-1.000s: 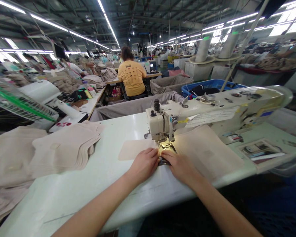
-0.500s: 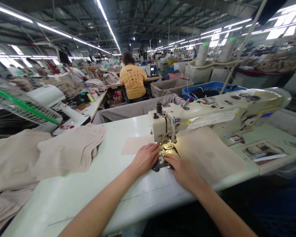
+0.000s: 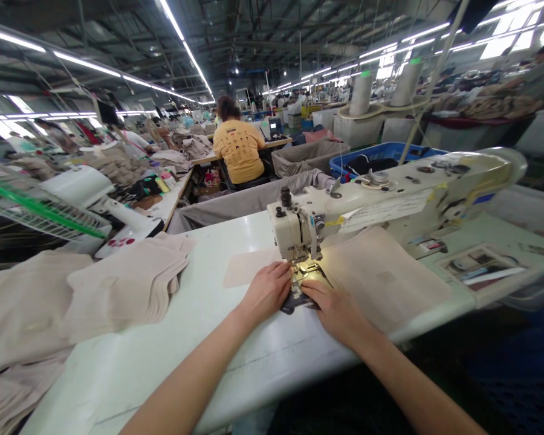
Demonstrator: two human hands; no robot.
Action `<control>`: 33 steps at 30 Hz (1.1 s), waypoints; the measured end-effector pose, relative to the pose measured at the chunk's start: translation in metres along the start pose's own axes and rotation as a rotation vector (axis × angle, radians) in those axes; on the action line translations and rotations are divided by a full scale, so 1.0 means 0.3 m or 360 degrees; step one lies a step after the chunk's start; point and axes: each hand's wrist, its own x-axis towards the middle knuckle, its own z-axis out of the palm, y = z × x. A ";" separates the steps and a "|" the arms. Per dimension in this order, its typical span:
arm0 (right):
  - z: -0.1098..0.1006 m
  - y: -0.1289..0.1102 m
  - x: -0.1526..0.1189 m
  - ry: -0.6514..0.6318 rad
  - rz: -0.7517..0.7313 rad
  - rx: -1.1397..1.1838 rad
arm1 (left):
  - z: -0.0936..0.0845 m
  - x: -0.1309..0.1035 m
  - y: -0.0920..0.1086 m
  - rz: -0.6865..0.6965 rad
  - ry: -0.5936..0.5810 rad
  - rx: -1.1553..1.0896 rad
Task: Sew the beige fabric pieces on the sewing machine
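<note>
My left hand (image 3: 268, 291) lies just left of the needle area of a sewing machine (image 3: 294, 226), its fingers stretched forward and resting flat. Beside it, a small beige fabric piece (image 3: 242, 269) extends leftward on the table. On the other side of the lit metal needle plate (image 3: 309, 270) is my right hand (image 3: 338, 309), fingers extended, with the fingertips at the plate's near edge. A large beige fabric panel (image 3: 381, 284) spreads to the right, under the machine arm and next to my right hand. What lies beneath my fingertips is hidden.
Stacked beige fabric pieces (image 3: 118, 284) cover the table's left side, near a white fan (image 3: 79, 187). A tray of small tools (image 3: 480, 266) sits at the right. Behind the machine are a blue basket (image 3: 390, 154), thread cones (image 3: 360, 96) and a seated person in yellow (image 3: 239, 148).
The view has shifted slightly, so the background appears further left. Both hands keep nearly the same place at the needle area, and the fabric looks unmoved.
</note>
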 end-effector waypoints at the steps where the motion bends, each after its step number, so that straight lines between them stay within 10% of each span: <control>1: 0.000 -0.001 0.000 -0.0003 0.0001 0.0002 | 0.001 0.000 -0.002 -0.0013 -0.0002 0.0001; 7: -0.003 0.008 0.001 0.0035 0.0002 0.0078 | -0.013 -0.005 0.017 -0.0146 -0.0071 0.0099; 17: -0.008 0.001 -0.077 0.0148 -0.0108 0.0214 | -0.058 -0.097 0.231 -0.0082 -0.0244 0.0105; 33: -0.032 0.001 -0.040 -0.0101 -0.0041 -0.0014 | -0.036 -0.077 0.147 -0.0011 -0.0117 0.0111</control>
